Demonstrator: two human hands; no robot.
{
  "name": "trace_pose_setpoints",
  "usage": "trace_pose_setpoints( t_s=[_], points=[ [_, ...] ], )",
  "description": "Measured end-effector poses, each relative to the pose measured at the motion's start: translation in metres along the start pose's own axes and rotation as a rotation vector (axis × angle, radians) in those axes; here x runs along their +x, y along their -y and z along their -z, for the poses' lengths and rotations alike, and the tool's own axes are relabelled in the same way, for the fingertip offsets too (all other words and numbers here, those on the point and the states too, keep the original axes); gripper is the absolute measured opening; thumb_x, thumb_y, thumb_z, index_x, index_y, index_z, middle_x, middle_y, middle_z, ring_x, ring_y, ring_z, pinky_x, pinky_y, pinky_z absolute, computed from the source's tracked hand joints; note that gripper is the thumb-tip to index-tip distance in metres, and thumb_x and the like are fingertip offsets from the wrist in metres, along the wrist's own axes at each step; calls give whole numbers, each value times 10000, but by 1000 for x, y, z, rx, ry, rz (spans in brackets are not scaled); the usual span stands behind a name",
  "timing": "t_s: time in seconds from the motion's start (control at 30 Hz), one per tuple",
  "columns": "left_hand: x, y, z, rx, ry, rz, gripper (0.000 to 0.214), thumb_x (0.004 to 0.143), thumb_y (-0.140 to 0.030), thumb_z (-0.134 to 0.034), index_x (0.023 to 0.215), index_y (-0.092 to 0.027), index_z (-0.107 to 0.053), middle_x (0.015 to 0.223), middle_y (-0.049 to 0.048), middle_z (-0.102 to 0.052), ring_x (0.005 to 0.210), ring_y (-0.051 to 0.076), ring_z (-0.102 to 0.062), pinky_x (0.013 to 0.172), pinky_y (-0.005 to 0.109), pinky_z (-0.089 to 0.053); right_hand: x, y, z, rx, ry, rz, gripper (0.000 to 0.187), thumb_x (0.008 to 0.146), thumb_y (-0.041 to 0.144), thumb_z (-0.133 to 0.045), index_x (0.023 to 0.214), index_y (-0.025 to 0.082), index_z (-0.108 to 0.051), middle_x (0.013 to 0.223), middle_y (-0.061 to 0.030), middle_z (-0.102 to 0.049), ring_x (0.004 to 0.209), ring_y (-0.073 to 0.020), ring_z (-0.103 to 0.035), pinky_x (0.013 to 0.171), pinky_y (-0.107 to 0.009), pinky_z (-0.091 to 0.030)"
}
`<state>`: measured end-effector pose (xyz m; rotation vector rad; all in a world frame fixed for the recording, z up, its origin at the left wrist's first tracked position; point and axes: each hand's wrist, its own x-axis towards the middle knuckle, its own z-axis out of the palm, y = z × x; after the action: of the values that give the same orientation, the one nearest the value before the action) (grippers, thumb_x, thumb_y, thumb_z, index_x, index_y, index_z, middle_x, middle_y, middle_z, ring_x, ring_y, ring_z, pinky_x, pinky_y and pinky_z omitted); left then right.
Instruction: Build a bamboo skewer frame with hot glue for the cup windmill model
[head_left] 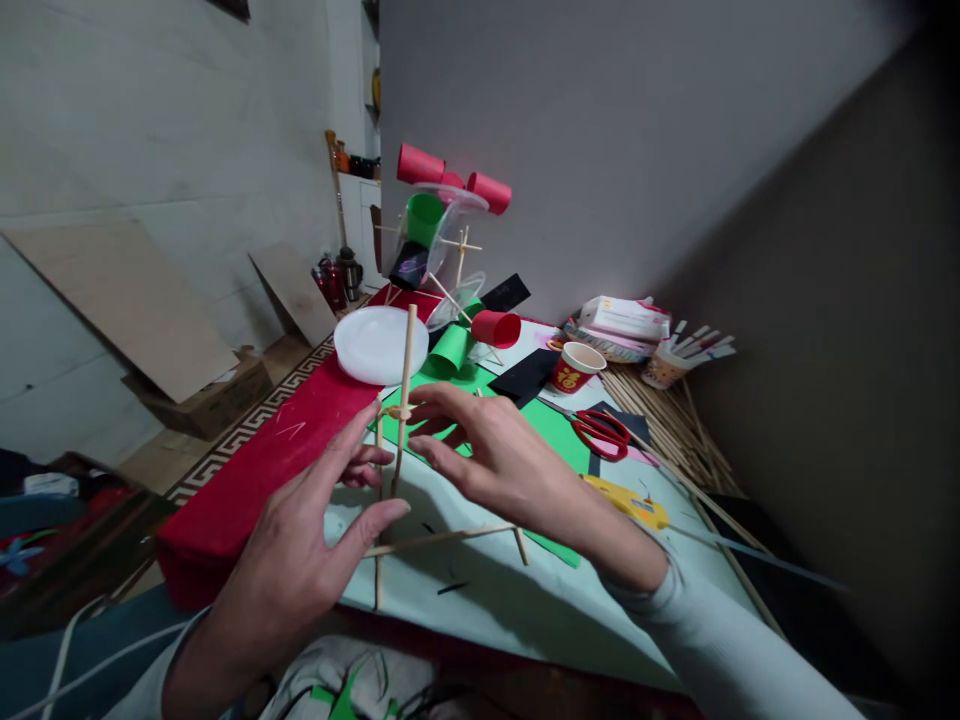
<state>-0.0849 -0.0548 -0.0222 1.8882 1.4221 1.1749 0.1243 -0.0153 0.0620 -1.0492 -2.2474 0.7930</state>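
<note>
A frame of thin wooden sticks stands on the pale table covering, with one upright stick rising between my hands. At its crossing is a yellowish binding, perhaps a rubber band; I cannot tell for sure. My left hand is at the left of the upright, thumb stretched out and fingers apart. From the right, my right hand reaches over with curved, parted fingers, its fingertips close to the binding. Whether they touch it is unclear. A lower crossbar stick runs beneath my hands.
Red-handled scissors, a yellow glue gun and a paper cup lie to the right, near a pile of sticks. White plates sit behind on red cloth. Paper tubes on a stick structure stand at the back.
</note>
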Motion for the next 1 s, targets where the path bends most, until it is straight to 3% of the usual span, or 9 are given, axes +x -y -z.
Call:
trace_pose_setpoints(
  t_s=[0.07,0.17,0.33,0.53,0.67,0.77,0.87,1.0],
  points=[
    [0,0,-5,5,-12,1,697,883,-579,-628,1513,-352,-437,1032,22,-755,862,194,-723,794,294,-600,-6,-15,11,-128,-11,-104,277,985,245,-558,1246,159,-592,1162,-98,-757,952,-188,-721,759,-269,-497],
    [1,3,-11,4,-16,-4,662,903,-523,-620,1515,-359,-427,936,-10,-751,730,145,-686,709,241,-585,-15,-48,23,-509,23,-362,213,1008,257,-516,1166,176,-632,1031,-91,-770,870,-193,-717,703,-271,-454],
    [3,8,-22,14,93,-47,669,886,-450,-659,1509,-355,-437,815,-46,-704,618,111,-603,638,204,-547,-26,-92,14,-698,48,-555,196,971,225,-524,1081,137,-660,964,-160,-747,884,-279,-713,636,-310,-377],
    [0,2,-44,29,189,-22,514,825,-371,-688,1330,-284,-642,745,-51,-704,517,93,-562,571,193,-515,-25,-89,-11,-711,41,-564,200,984,213,-450,1098,170,-609,1030,-125,-732,873,-260,-706,616,-316,-353],
    [-3,0,-49,58,137,-87,355,883,-374,-626,1200,-251,-728,787,-3,-756,507,107,-589,549,191,-531,-23,-85,-15,-675,20,-561,283,935,112,-425,1174,144,-573,1036,-135,-730,847,-261,-691,601,-321,-335],
    [-7,0,-43,49,125,-120,279,931,-410,-583,1102,-275,-757,934,22,-798,597,129,-682,583,187,-568,-23,-86,-11,-618,1,-538,424,850,84,-483,1271,104,-532,974,-135,-732,781,-259,-667,584,-316,-314],
    [-11,-4,-32,24,68,-95,301,941,-499,-566,1065,-305,-760,937,13,-805,677,163,-741,661,209,-617,-24,-84,-3,-520,-16,-471,524,828,84,-499,1348,143,-513,887,-70,-719,728,-213,-630,612,-288,-343],
    [-18,-10,-13,53,-48,-138,263,903,-547,-615,1053,-376,-747,1053,-43,-805,757,174,-773,807,225,-640,-26,-74,8,-381,-20,-390,396,824,86,-492,1170,196,-652,737,6,-656,654,-153,-560,656,-250,-377]
  ],
)
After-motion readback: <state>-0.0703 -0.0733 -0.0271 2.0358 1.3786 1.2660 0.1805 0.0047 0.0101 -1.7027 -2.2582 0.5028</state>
